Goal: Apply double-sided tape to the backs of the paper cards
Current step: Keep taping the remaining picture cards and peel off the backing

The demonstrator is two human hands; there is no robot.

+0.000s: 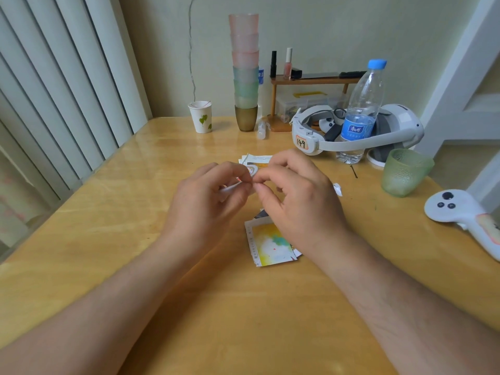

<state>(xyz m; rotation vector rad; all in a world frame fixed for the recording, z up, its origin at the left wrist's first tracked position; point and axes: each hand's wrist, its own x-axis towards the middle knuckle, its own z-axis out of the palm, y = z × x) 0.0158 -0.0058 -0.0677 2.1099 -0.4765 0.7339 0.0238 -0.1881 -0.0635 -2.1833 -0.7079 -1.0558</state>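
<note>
The wooden table (189, 293) carries everything in view. At its far right lie a white headset (359, 136) and a clear water bottle (362, 109); a green textured cup (405, 173) and a white controller (460, 212) sit nearer along the right edge. A tall stack of tumblers (244, 71) and a paper cup (201, 116) stand at the far centre.

The paper cards form two groups. The near pile of cards (270, 243), topped by a yellow-and-white printed card, lies flat directly below the right wrist and partly under it. A second, far group of cards (257, 159) lies just beyond the fingertips of both hands.

Both hands are raised above the table between these two groups. The left hand (208, 193) has its fingers curled and grips a small white roll or strip, judged to be the double-sided tape (250, 171) (its exact form is largely hidden by the fingers). The right hand (295, 190) pinches the tape's free end between thumb and forefinger, with the remaining fingers loosely curled. The two pinches meet almost fingertip to fingertip.

Controlling relation: the tape runs roughly left to right between the two hands, and the near pile lies below and toward the viewer from that pinch, closer to the right hand. The next move likely requires drawing out a length, then lowering it onto a card back. Note that the top card of the near pile shows its printed face, so it probably needs turning over first.

A small white scrap (338, 189) lies just right of the right hand.
</note>
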